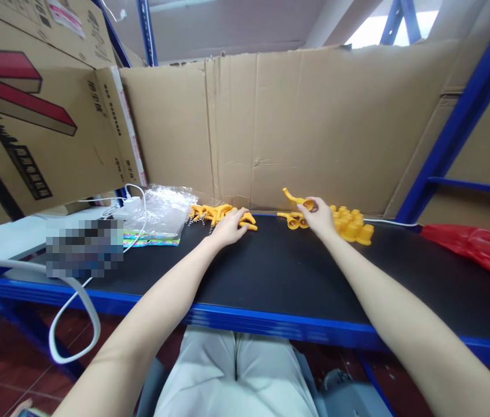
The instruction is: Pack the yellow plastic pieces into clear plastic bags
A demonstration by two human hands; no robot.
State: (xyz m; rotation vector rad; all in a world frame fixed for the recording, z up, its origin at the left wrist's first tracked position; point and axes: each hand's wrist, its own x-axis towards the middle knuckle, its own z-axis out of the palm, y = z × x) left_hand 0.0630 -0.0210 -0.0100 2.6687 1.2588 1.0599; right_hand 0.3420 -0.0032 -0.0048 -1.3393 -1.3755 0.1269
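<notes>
My left hand (229,227) rests on a pile of small orange plastic pieces with metal chains (214,214) at the back of the black tabletop (271,272); its fingers curl over one piece. My right hand (321,216) pinches an orange plastic part with a long curved handle (297,201), lifted slightly off the table. More orange parts (293,220) lie just left of that hand. A cluster of orange block-like parts (351,225) sits right behind it.
A clear plastic bag (164,209) lies on colourful packets at the back left, beside a white charger and cable (131,204). A red plastic bag (479,246) lies at the right. Cardboard walls (314,127) close the back; blue shelf posts (462,121) stand to the right.
</notes>
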